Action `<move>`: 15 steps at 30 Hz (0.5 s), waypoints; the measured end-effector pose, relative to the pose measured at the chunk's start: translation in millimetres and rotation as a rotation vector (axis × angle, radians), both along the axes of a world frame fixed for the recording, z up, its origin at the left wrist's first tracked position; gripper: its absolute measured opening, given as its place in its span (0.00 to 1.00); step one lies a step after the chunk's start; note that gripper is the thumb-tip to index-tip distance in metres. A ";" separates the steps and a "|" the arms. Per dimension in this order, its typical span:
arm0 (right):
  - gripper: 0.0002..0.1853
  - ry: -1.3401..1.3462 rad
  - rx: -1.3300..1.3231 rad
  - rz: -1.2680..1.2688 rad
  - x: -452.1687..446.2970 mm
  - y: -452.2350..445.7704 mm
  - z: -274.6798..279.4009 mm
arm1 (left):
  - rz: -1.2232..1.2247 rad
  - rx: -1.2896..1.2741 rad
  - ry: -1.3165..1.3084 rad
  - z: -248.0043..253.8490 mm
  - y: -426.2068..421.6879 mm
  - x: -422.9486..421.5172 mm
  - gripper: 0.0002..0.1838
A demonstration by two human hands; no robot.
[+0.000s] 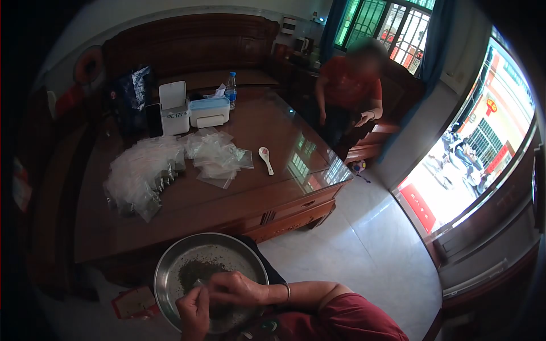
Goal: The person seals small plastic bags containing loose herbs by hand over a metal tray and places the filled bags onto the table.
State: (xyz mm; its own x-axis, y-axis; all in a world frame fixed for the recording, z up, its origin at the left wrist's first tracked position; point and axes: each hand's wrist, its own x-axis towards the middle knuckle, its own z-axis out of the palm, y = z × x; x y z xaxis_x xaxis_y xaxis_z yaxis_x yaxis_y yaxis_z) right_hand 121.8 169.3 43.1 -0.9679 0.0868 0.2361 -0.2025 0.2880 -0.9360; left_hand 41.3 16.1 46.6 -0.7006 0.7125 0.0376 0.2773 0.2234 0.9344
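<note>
A round metal pan [163,271] rests at my lap, with dark loose bits [199,271] scattered over its bottom. Above it, my left hand [193,312] and my right hand [238,288] are close together with fingers closed. Between their fingertips shows the edge of a small clear plastic bag [198,283]; the rest of it is hidden. On the wooden table [227,196] lie a heap of filled clear bags [139,173] and a looser pile of flat zip bags [219,156]. A white spoon [266,161] lies to their right.
At the table's back stand a white lidded box [174,116], a blue and white box [209,112], a water bottle [231,91] and a dark bag [129,99]. A person in red [350,82] sits beyond. A red box [135,301] is on the floor.
</note>
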 end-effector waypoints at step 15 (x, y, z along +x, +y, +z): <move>0.02 0.122 0.174 -0.128 -0.7 11.5 -7.0 | -0.062 -0.140 0.125 -19.1 -20.4 -13.4 0.08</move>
State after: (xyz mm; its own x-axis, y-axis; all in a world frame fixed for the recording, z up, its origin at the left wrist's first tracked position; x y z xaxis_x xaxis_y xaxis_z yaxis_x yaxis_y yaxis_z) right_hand 121.1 180.8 36.1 -0.9150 0.1547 0.3725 -0.2624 0.4731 -0.8410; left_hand 27.8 -4.3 27.5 -0.6514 0.7585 0.0188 0.4066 0.3281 0.8527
